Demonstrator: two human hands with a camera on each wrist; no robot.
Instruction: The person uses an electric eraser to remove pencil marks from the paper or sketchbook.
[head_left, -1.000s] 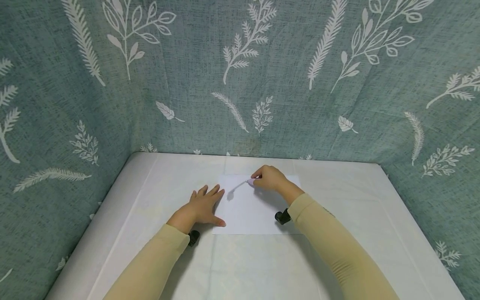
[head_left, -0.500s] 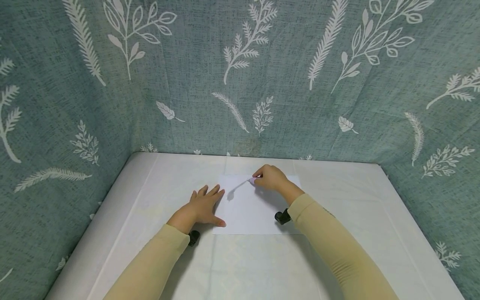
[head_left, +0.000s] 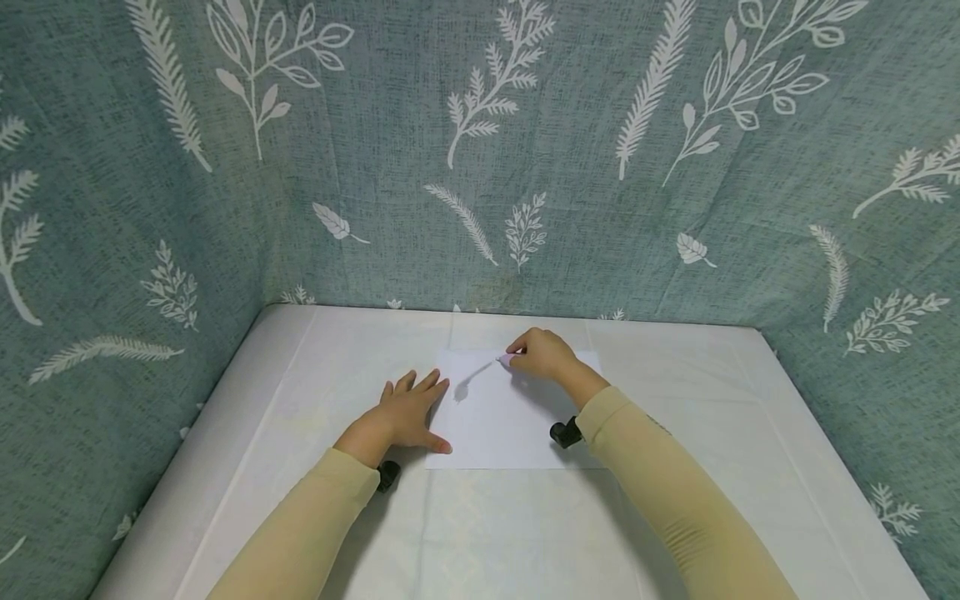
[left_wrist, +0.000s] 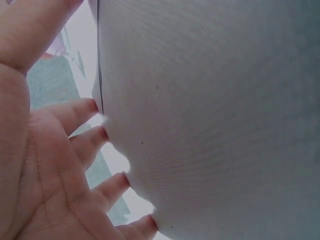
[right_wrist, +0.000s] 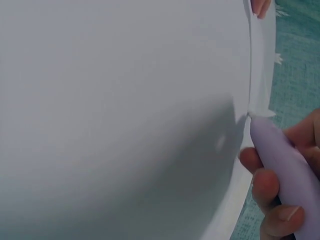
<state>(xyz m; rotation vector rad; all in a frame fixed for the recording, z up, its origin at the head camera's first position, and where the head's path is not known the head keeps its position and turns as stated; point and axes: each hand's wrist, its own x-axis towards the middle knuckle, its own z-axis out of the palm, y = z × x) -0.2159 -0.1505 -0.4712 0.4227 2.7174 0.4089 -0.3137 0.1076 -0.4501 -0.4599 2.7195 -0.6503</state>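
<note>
A white sheet of paper (head_left: pixel 502 425) lies on the covered table in the head view. My left hand (head_left: pixel 408 417) is spread on its left edge, fingers straight and apart; in the left wrist view, the fingertips of the left hand (left_wrist: pixel 60 170) press at the surface. Near the sheet's far side, my right hand (head_left: pixel 546 354) grips a thick lilac pen-like tool (head_left: pixel 506 360). Seen from the right wrist, the lilac tool (right_wrist: pixel 285 155) tapers to a tiny tip right at the paper, with curled fingers (right_wrist: pixel 265 182) around its body. The tool's rear end is hidden.
A white cloth (head_left: pixel 480 533) covers the table, with its far edge behind the paper. Green leaf-patterned fabric (head_left: pixel 390 125) hangs at the back and both sides. A grey, shadow-like streak (head_left: pixel 462 389) crosses the paper's upper left. Dark wrist cameras (head_left: pixel 564 433) sit beneath both forearms.
My right hand and the lilac tool have shifted very slightly to the right and away from me. My left hand and the paper have stayed put.
</note>
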